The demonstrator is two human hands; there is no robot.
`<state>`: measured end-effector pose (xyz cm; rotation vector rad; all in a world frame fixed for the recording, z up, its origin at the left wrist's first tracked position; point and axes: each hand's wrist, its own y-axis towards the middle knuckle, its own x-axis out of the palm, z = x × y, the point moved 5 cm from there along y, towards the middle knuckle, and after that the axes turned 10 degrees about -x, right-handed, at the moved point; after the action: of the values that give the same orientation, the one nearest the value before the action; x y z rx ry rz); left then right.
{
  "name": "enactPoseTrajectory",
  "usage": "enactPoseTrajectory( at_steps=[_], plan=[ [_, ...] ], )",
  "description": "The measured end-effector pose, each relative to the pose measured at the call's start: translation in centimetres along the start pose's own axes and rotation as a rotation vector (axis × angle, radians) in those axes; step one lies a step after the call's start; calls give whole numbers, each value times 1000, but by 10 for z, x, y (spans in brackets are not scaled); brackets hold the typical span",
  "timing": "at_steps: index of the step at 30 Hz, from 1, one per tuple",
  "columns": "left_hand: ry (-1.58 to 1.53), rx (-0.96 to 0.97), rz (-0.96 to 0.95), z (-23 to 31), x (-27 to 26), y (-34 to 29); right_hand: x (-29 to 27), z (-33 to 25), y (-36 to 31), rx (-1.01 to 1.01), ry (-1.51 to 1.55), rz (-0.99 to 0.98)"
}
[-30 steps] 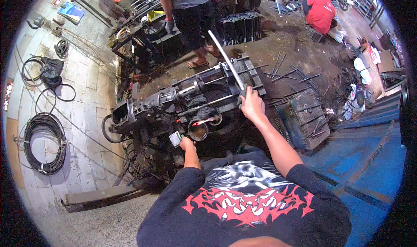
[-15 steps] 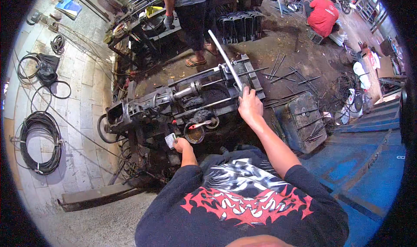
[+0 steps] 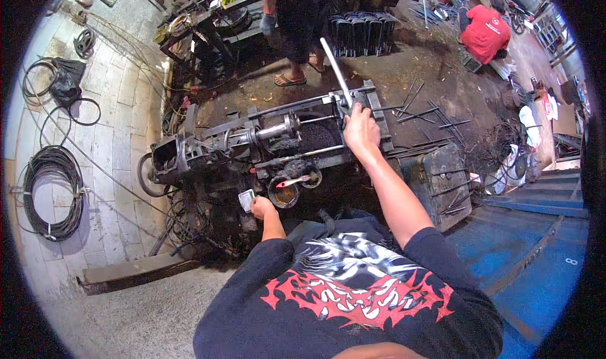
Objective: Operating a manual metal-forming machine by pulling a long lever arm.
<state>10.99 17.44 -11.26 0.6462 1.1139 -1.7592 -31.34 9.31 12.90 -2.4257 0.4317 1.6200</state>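
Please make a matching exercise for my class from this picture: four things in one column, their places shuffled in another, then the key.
Things
1. Right hand
2. Left hand
3. Black coil
4. Red-and-white tool

Places
A. On pale tiles
B. Over round containers
C. At the lower end of a pale bar
D. At a small pale box

Pairs: 1-C, 2-D, 3-A, 4-B

Light whitens the left-hand tiles, shadow pools under the machine, and the outermost lines bow.
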Motion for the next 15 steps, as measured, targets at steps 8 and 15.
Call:
enactPoseTrajectory(
  at_steps=[8, 15],
  plan=[
    [-132, 110, 71, -3, 11, 4, 5, -8, 49, 4, -63, 25],
    [-183, -26, 78, -14, 27, 14, 8, -13, 61, -60, -126, 80]
  ],
)
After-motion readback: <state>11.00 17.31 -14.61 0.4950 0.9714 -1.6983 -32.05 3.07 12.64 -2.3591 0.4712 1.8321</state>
